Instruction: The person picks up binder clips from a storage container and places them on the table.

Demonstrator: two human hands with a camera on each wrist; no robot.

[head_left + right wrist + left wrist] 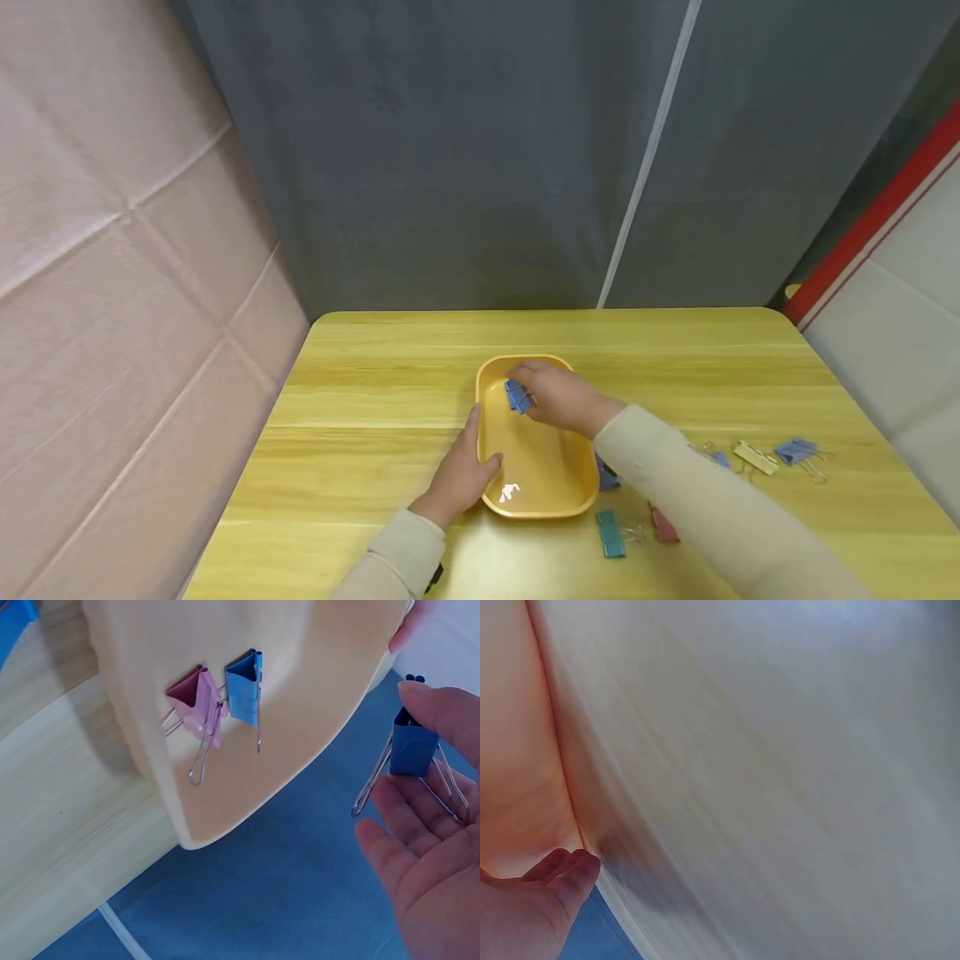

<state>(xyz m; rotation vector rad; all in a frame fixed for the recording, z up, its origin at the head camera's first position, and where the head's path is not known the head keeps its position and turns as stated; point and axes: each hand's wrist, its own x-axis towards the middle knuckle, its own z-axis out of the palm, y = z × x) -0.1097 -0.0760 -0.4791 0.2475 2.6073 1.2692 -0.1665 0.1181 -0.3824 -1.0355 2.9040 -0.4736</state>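
A yellow-orange plastic tray [543, 467] stands on the wooden table in the head view. My left hand [461, 475] grips its left side, thumb over the rim and fingers along the outer wall. Over the tray's far end, my right hand [562, 398] pinches a blue binder clip [415, 750] between thumb and fingers, its wire handles spread. The right wrist view shows a pink binder clip [201, 705] and another blue binder clip [244, 694] inside the tray. From the head, the right hand hides part of the tray's far end.
Right of the tray lie a teal binder clip [611, 534], a red one [663, 525], a yellow one [756, 457] and several blue ones, including one at the far right [797, 452]. My right sleeve [705, 492] partly covers some. A dark curtain [450, 167] hangs behind the table.
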